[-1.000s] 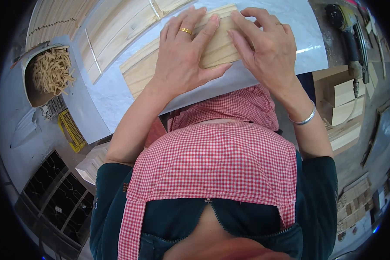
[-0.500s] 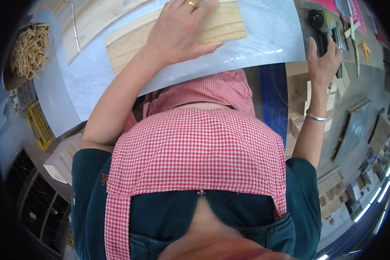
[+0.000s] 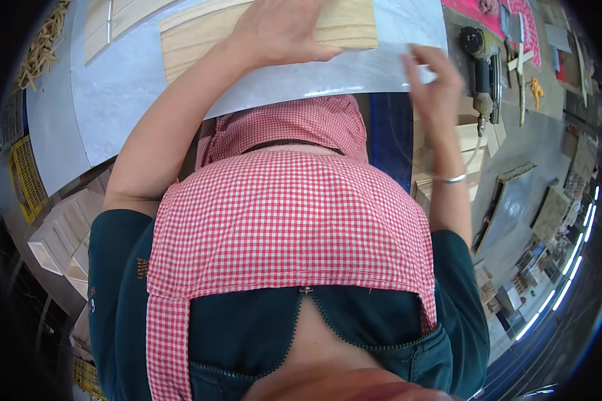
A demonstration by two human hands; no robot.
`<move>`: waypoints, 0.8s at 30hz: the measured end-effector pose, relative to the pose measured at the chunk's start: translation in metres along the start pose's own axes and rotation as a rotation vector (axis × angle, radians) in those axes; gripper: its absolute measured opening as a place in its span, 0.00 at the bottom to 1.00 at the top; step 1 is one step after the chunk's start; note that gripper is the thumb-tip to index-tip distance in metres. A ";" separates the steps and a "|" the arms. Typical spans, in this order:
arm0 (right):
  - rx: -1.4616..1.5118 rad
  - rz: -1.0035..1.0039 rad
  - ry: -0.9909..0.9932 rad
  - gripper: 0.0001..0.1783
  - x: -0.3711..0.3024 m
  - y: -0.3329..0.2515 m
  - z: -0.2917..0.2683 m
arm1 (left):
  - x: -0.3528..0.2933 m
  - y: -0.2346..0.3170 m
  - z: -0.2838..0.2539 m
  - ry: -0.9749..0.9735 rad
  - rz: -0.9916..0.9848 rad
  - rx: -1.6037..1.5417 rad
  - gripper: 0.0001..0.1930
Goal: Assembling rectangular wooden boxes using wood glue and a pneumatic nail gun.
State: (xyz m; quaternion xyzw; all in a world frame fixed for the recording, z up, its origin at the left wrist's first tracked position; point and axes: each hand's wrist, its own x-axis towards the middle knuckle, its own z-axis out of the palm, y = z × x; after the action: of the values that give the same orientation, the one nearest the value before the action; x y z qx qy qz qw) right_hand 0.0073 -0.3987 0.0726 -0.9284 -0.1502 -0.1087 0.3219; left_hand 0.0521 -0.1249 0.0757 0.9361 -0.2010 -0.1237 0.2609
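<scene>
In the head view, I see the worker's left hand (image 3: pixel 281 33) lying palm down across a pale wooden board (image 3: pixel 201 50), thumb stretched out along it; the fingers run out of sight at the top, so I can't tell how far they open. The board lies on the table (image 3: pixel 127 120). The right hand (image 3: pixel 436 83), blurred, is half open near the table's edge, any small thing in it unclear. A yellow-and-black power tool (image 3: pixel 481 77) lies farther right.

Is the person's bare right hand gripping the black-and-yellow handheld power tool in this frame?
No, the bare right hand is apart from the black-and-yellow handheld power tool, which lies to its right.
</scene>
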 end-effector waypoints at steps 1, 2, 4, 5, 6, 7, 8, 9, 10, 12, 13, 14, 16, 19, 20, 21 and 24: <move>0.056 -0.006 0.005 0.10 -0.002 -0.015 0.013 | 0.001 0.001 -0.001 0.007 -0.001 -0.004 0.36; 0.113 -0.012 0.009 0.10 -0.003 -0.024 0.020 | 0.002 0.002 -0.003 -0.008 -0.011 -0.015 0.36; 0.124 -0.014 0.007 0.09 0.001 -0.030 0.028 | 0.003 0.004 -0.005 -0.048 -0.029 -0.030 0.37; 0.137 -0.016 0.005 0.09 0.002 -0.030 0.029 | 0.002 0.004 -0.006 -0.067 -0.038 -0.039 0.37; 0.134 -0.020 0.004 0.09 0.004 -0.029 0.029 | 0.003 0.004 -0.005 -0.063 -0.038 -0.041 0.37; 0.138 -0.033 0.004 0.08 0.005 -0.027 0.029 | 0.002 0.004 -0.004 -0.025 0.000 -0.046 0.37; 0.143 -0.047 0.002 0.07 0.005 -0.025 0.029 | 0.002 0.003 -0.002 0.014 0.037 -0.051 0.37; 0.147 -0.060 0.000 0.07 0.006 -0.023 0.029 | 0.001 0.002 0.000 0.053 0.074 -0.057 0.37; 0.152 -0.074 -0.003 0.06 0.007 -0.022 0.029 | 0.001 0.001 0.001 0.092 0.110 -0.063 0.37; 0.148 -0.080 -0.004 0.06 0.007 -0.022 0.030 | 0.000 0.004 -0.003 0.046 0.083 -0.094 0.37; 0.146 -0.086 0.000 0.06 0.007 -0.021 0.030 | 0.000 0.006 -0.007 -0.002 0.059 -0.123 0.37; 0.144 -0.090 0.003 0.06 0.007 -0.021 0.030 | 0.000 0.008 -0.011 -0.051 0.035 -0.151 0.37; 0.141 -0.092 0.007 0.06 0.006 -0.020 0.030 | 0.001 0.009 -0.011 -0.102 0.013 -0.179 0.37; 0.111 -0.088 0.008 0.05 0.006 -0.023 0.030 | 0.003 0.008 -0.010 -0.131 -0.007 -0.140 0.37; 0.102 -0.086 0.009 0.05 0.006 -0.024 0.030 | 0.004 0.007 -0.010 -0.141 -0.014 -0.125 0.37; 0.109 -0.087 0.008 0.05 0.005 -0.024 0.028 | 0.003 0.003 -0.005 -0.083 0.005 -0.082 0.38; 0.111 -0.121 -0.038 0.05 0.008 -0.023 0.029 | -0.003 -0.007 -0.002 -0.053 0.046 -0.153 0.42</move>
State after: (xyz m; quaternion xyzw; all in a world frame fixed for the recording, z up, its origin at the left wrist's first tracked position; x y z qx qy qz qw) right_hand 0.0099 -0.3610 0.0659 -0.9004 -0.2178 -0.1016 0.3627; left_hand 0.0527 -0.1174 0.0737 0.9049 -0.2191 -0.1574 0.3291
